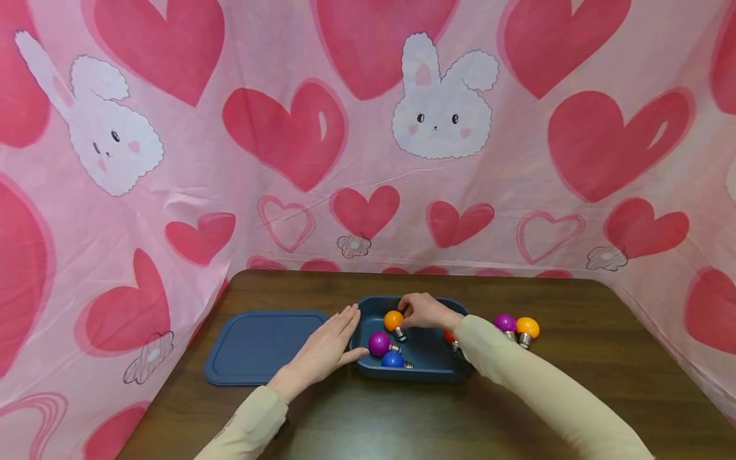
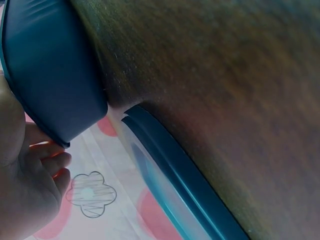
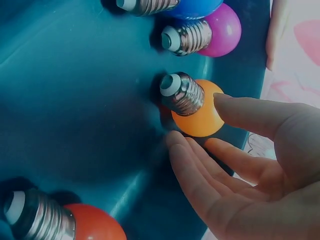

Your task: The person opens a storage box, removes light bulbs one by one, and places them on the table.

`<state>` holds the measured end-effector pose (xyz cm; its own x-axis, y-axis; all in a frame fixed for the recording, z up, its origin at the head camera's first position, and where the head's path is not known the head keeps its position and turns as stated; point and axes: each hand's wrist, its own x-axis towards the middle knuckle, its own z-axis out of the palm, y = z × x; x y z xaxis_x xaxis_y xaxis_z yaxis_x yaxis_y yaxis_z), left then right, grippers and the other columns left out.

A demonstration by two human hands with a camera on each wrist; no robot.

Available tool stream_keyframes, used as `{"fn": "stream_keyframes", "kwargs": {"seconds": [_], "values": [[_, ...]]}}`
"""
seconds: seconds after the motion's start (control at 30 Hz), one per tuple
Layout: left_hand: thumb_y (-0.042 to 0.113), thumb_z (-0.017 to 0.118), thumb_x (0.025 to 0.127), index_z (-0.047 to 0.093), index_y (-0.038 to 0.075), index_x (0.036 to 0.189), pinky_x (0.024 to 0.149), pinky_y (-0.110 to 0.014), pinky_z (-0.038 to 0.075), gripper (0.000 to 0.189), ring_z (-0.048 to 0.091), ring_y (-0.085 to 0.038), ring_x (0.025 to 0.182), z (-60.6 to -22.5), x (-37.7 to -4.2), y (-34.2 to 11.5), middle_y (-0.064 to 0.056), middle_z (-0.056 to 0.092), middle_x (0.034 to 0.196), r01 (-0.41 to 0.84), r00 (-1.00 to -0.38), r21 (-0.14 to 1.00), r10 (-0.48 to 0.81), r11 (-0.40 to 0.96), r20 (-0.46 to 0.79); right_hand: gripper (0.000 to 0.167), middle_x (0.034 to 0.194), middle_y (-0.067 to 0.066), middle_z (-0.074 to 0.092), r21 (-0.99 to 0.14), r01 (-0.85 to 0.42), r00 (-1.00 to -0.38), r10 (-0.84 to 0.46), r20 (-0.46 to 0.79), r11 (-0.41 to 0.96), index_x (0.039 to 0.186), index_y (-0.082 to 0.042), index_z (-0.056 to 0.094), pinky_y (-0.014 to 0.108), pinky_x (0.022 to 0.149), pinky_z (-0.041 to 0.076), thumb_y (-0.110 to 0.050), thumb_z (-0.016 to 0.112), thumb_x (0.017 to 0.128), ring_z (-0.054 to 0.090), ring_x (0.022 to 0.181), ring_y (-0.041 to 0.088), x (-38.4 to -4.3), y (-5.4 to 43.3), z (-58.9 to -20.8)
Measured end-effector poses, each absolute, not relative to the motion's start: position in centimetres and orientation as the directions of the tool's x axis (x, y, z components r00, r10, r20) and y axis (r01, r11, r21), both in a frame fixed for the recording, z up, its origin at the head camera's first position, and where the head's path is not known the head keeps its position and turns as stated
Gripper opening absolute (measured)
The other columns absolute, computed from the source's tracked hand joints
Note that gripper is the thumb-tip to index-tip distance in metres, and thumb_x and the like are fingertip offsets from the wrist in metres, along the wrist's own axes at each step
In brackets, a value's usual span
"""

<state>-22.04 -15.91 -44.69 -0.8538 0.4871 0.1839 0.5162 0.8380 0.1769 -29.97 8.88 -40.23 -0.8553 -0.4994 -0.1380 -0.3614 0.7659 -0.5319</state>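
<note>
A blue rectangular box [image 1: 428, 372] holds several small coloured light bulbs. An orange bulb [image 3: 200, 120], a purple bulb [image 1: 379, 344] and a blue bulb [image 1: 393, 360] lie in its left part. A red-orange bulb [image 3: 95, 222] lies farther right, partly behind the right sleeve in the head view. My right hand [image 1: 428, 311] reaches into the box at the orange bulb. Its thumb touches or overlaps the bulb's globe, while the other fingers extend loosely below it, apart from the thumb. My left hand [image 1: 324, 345] rests with straight fingers against the box's left rim.
A flat blue lid [image 1: 261, 348] lies on the brown wooden table [image 1: 374, 421], left of the box. Another purple bulb [image 1: 505, 322] and a yellow-orange bulb [image 1: 528, 328] are on the table to the right. A pink heart-and-rabbit curtain [image 1: 368, 160] hangs behind the table.
</note>
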Motion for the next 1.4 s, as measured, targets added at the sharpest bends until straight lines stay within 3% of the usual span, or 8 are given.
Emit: {"fn": "stream_keyframes", "kwargs": {"seconds": [0.23,0.5,1.07,1.4], "values": [[0.059,0.051,0.096,0.036,0.005,0.153,0.120,-0.045,0.035,0.080,0.037,-0.028,0.148,-44.6,-22.0,-15.9,-0.012,0.035,0.161,0.522,-0.850,0.173,0.490,0.835,0.194,0.039,0.096,0.011,0.068,-0.498,-0.315,-0.868,-0.458,-0.193,0.808,0.112,0.002,0.064,0.032,0.082,0.059,-0.013,0.081,0.080,0.057,0.079,0.017,-29.9,8.1,-40.1],[0.060,0.048,0.096,0.037,0.004,0.152,0.119,-0.044,0.036,0.080,0.039,-0.028,0.147,-44.9,-22.1,-16.0,-0.013,0.036,0.160,0.536,-0.837,0.145,0.501,0.832,0.220,0.034,0.094,0.011,0.067,-0.436,-0.362,-0.855,-0.480,-0.198,0.824,0.106,0.002,0.065,0.031,0.078,0.057,-0.015,0.080,0.080,0.055,0.076,0.017,-29.9,7.4,-40.2],[0.060,0.051,0.096,0.036,0.006,0.153,0.119,-0.042,0.036,0.080,0.038,-0.026,0.148,-45.0,-22.0,-15.8,-0.011,0.036,0.161,0.534,-0.839,0.145,0.500,0.833,0.215,0.034,0.097,0.011,0.068,-0.444,-0.361,-0.848,-0.486,-0.209,0.820,0.107,0.000,0.067,0.032,0.081,0.058,-0.018,0.080,0.081,0.056,0.079,0.017,-29.8,7.5,-39.8],[0.059,0.053,0.095,0.036,0.005,0.153,0.119,-0.043,0.037,0.080,0.038,-0.028,0.148,-45.1,-22.1,-16.1,-0.012,0.036,0.161,0.533,-0.839,0.151,0.497,0.833,0.222,0.033,0.094,0.009,0.067,-0.489,-0.345,-0.859,-0.480,-0.180,0.801,0.105,-0.002,0.066,0.029,0.075,0.055,-0.019,0.081,0.080,0.057,0.079,0.017,-29.6,9.2,-38.8]]}}
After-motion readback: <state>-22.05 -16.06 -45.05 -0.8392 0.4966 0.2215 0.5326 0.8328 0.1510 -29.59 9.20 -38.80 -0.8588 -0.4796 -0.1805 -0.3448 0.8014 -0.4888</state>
